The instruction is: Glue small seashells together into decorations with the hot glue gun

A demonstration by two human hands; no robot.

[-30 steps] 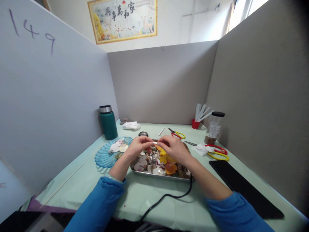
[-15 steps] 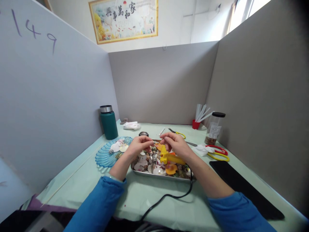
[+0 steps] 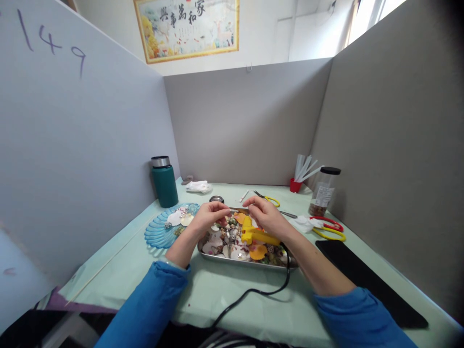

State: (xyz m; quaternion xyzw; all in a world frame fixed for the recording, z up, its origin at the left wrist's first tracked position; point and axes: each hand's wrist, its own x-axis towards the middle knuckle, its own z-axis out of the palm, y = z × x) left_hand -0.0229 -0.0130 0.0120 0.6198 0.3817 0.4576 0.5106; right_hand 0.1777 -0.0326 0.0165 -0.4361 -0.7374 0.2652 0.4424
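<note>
Yellow glue gun [image 3: 250, 234] is lying below the loosely parted right hand [image 3: 267, 216]; snagging the cord [image 3: 251, 290] could be dragging it. Left hand [image 3: 208, 216] is hovering; cannot tell its grip.

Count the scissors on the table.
2. One pair, a yellow handle showing, lies beyond the tray; the red- and yellow-handled pair lies right of the tray, partly hidden by a white tissue. Others may be hidden behind the right hand.
</note>
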